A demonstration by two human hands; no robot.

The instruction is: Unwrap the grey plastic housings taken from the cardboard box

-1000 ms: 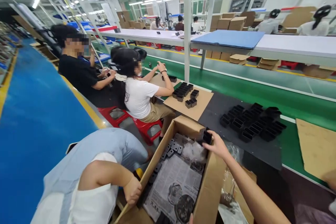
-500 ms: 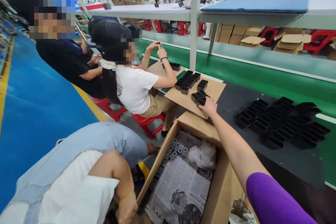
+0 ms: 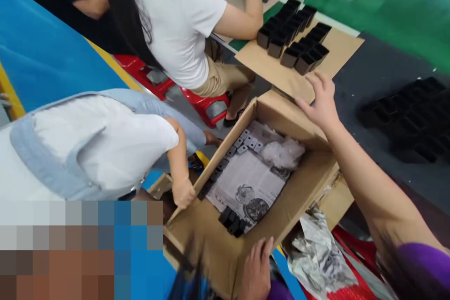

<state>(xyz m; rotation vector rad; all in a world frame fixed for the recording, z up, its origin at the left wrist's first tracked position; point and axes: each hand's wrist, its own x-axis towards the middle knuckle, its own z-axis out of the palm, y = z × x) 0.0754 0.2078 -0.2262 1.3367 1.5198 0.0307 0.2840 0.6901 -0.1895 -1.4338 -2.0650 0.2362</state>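
My right hand [image 3: 320,101] is stretched out with fingers apart and empty, above the far edge of an open cardboard box [image 3: 309,183], just short of a cardboard sheet [image 3: 337,47] that carries several small black plastic housings [image 3: 293,33]. My left hand [image 3: 257,269] rests with its fingers flat on the box's near wall. Inside the box lie newspaper [image 3: 246,183], a crumpled clear bag [image 3: 283,152] and several dark parts [image 3: 232,221] along its sides.
A person in white and denim [image 3: 101,140] bends over at the left, one hand [image 3: 183,192] on the box's left wall. Another person in a white shirt [image 3: 183,18] sits on a red stool [image 3: 207,103]. More black housings [image 3: 415,112] lie on a dark mat at right. Crumpled plastic [image 3: 316,258] lies beside the box.
My right hand carried a black housing from the box to the cardboard sheet, let it go and drew back toward the box. The view tipped down; my left hand came into sight.
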